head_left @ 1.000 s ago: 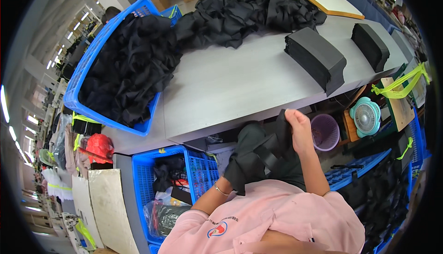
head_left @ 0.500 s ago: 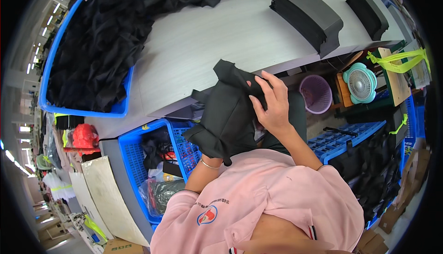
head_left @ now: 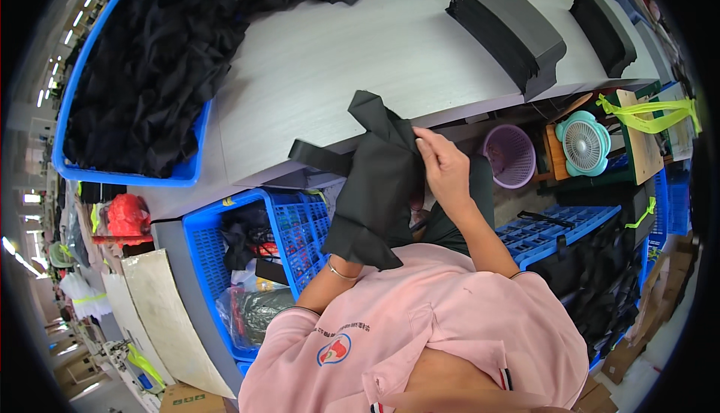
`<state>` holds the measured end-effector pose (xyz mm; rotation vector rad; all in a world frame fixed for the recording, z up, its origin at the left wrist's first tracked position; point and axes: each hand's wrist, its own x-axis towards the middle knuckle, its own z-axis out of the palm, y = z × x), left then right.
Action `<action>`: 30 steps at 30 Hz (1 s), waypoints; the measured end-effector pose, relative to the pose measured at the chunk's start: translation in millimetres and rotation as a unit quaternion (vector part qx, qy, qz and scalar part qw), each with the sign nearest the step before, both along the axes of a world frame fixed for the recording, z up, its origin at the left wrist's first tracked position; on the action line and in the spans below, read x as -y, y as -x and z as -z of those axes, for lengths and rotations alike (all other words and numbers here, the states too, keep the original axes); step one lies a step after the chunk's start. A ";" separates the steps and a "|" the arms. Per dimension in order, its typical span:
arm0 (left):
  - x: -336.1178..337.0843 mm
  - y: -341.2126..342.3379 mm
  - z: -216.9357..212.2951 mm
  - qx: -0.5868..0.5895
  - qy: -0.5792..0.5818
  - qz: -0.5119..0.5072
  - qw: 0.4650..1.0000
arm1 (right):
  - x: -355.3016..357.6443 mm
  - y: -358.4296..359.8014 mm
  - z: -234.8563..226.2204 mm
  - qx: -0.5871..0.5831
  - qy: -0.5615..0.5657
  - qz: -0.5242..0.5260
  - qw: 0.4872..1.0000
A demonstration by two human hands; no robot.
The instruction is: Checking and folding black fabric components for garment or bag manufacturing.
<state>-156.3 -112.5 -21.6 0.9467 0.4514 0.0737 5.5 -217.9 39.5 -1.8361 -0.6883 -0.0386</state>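
Matt black cloth bag (head_left: 375, 181), smooth grey table (head_left: 337, 61)

A long pale grey surface (head_left: 330, 53) runs across the upper part of the view. A blue bin (head_left: 193, 166) heaped with black cloth sits at its left end, and two stacks of dark folded pieces (head_left: 510, 23) lie toward the right. Below the surface's edge stands a blue plastic crate (head_left: 300, 225) with odds and ends inside. To the right are a purple basket (head_left: 510, 157), a small teal fan (head_left: 583, 143) and flat blue trays (head_left: 540, 225). Ceiling strip lights (head_left: 56, 76) glow at the far left, and cardboard boxes (head_left: 626, 357) rest on the floor at lower right.
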 end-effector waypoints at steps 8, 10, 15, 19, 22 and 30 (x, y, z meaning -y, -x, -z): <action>3.4 21.2 14.2 0.045 -0.056 0.004 0.997 | 13.3 23.7 14.5 -0.059 0.046 -0.136 0.988; -3.4 21.6 13.2 0.054 -0.071 0.000 0.996 | 20.6 22.0 12.8 -0.090 0.034 -0.144 0.985; -12.8 36.2 22.0 0.056 -0.090 0.006 0.994 | 27.0 15.6 11.6 -0.117 -0.028 -0.158 0.980; -23.7 23.2 25.3 0.049 -0.091 0.012 0.995 | 20.3 19.4 4.3 -0.044 0.061 -0.107 0.991; -33.6 16.1 28.8 0.042 -0.088 0.018 0.995 | 20.5 7.8 5.3 -0.047 0.011 -0.094 0.994; -80.8 39.9 34.9 0.013 -0.071 0.029 0.997 | 40.9 -5.2 -18.4 -0.178 -0.034 -0.324 0.929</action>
